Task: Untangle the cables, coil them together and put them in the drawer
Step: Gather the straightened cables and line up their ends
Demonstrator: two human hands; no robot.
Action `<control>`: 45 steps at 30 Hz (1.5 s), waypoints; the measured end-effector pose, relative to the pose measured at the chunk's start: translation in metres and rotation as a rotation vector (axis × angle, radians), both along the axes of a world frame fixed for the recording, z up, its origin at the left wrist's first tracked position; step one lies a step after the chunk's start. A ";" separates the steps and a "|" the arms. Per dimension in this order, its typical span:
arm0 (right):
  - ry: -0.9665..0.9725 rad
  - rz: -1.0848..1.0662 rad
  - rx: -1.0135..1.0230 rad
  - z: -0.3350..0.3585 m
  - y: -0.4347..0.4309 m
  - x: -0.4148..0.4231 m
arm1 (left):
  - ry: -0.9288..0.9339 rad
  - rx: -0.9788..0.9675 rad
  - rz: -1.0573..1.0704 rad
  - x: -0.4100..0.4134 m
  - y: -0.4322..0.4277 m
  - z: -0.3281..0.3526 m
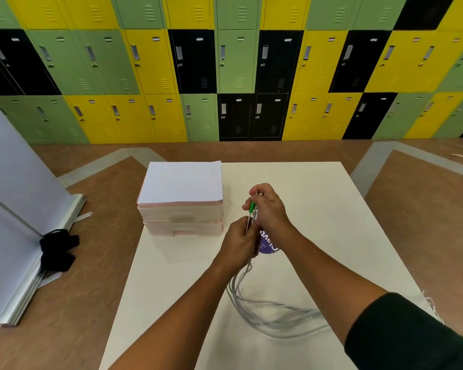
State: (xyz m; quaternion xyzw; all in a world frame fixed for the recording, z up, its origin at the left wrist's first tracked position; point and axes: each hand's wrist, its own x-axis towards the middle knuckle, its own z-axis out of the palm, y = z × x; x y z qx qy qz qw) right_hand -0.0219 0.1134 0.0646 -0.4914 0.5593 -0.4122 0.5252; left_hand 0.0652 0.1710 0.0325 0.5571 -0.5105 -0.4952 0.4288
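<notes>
Several cables (292, 315) are gripped by left hand (238, 244) and right hand (267, 206); slack trails toward 5 o'clock, drawer (182, 218) at 10 o'clock.

Green, yellow and black lockers (235, 62) fill the back wall. A white table (318, 209) stands on a brown floor (91, 289) with grey stripes. On the table lies a round purple sticker (269, 247), partly hidden. At the left stands a white banner (11, 182) on a metal base (24, 303), with a black cloth (56, 249) beside it.
</notes>
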 end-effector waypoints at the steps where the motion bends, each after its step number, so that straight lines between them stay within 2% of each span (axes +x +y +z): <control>1: 0.007 -0.001 -0.002 0.001 -0.001 -0.001 | -0.011 -0.005 -0.002 -0.002 0.000 -0.001; 3: -0.075 0.014 0.020 0.003 -0.002 -0.004 | -0.028 -0.034 0.013 -0.006 0.000 -0.001; 6: -0.316 0.020 0.154 -0.002 0.001 -0.007 | 0.020 -0.112 0.065 -0.007 0.000 0.000; 10: -0.288 0.183 0.314 -0.011 0.016 -0.012 | 0.134 -0.106 0.101 -0.008 -0.002 0.008; 14: -0.209 0.198 0.278 -0.003 0.017 -0.011 | 0.211 -0.038 0.034 -0.006 -0.001 0.007; 16: -0.148 0.137 0.250 0.000 0.015 -0.010 | 0.120 0.033 -0.033 0.000 -0.005 0.010; 19: -0.044 0.040 0.154 0.002 0.009 -0.015 | -0.231 0.163 -0.181 0.015 -0.008 0.013; 20: -0.033 0.034 0.117 0.004 0.007 -0.017 | -0.280 0.185 -0.183 0.021 -0.008 0.013; 21: -0.039 0.042 0.092 0.005 0.006 -0.019 | -0.263 0.195 -0.162 0.026 -0.007 0.013; 23: -0.073 0.092 0.070 0.005 0.004 -0.021 | -0.065 0.201 -0.091 0.030 -0.005 0.019; 28: -0.027 0.270 0.025 0.006 0.013 -0.016 | 0.276 0.043 -0.008 0.023 -0.019 0.037; 33: 0.000 0.430 0.069 0.010 0.021 -0.016 | 0.384 -0.001 0.060 0.016 -0.031 0.048; 39: 0.064 0.419 0.100 0.018 0.024 -0.022 | 0.190 -0.149 0.037 0.006 -0.030 0.044; 45: 0.025 0.388 0.148 0.008 0.026 -0.021 | 0.059 -0.166 0.063 0.004 -0.034 0.035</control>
